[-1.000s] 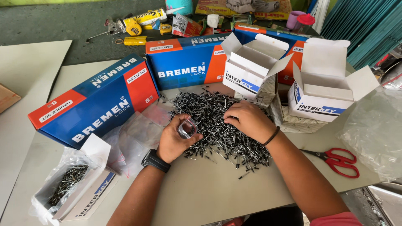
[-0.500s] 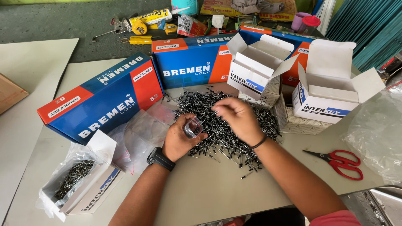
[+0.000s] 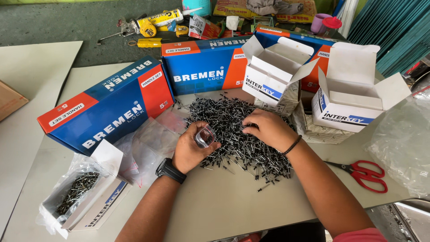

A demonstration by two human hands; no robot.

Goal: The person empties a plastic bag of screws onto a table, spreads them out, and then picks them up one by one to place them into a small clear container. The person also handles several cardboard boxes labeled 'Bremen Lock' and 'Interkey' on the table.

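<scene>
- Centrally on the table (image 3: 233, 210), a heap of small dark rivets (image 3: 237, 134) is spread, nearer the far edge than the near one.
- A small clear plastic cup (image 3: 205, 136) is gripped in the left hand (image 3: 191, 150), fingers curled around it, at the heap's left margin.
- The heap is pressed by the right hand (image 3: 268, 130), fingers bent down into the rivets; whether any are pinched cannot be told.
- Two open white cartons (image 3: 354, 105) are set by the far right edge.
- Red-handled scissors (image 3: 365, 175) are laid near the right edge.
- Long blue-and-orange boxes (image 3: 107, 107) are lined along the far left.
</scene>
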